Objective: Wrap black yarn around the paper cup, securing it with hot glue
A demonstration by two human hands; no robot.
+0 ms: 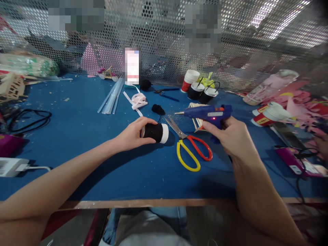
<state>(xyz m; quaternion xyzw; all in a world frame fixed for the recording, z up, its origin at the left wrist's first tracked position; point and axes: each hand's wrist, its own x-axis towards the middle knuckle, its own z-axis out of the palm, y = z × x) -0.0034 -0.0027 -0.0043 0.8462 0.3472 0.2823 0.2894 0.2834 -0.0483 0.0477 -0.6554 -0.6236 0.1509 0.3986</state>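
Observation:
My left hand (133, 134) is closed around a paper cup (156, 133) wrapped in black yarn, lying on its side just above the blue table with a white band bare at its right end. In my right hand (232, 131) is a blue hot glue gun (207, 112), its red light lit and its metal nozzle pointing left. Between the hands, scissors (182, 136) with one yellow and one red handle lie with blades toward the cup. Behind the cup sits a small bundle of black yarn (158, 109). A wooden stick frame (197, 119) is partly hidden behind the glue gun.
White ribbon (139, 100), clear glue sticks (112, 97) and blue-handled pliers (167, 93) lie farther back. Black-wrapped cups (196, 91) with handles stand near a perforated metal screen (164, 41). Paper cups (271, 114) and pink pieces fill the right side; a power strip (14, 166) is at left.

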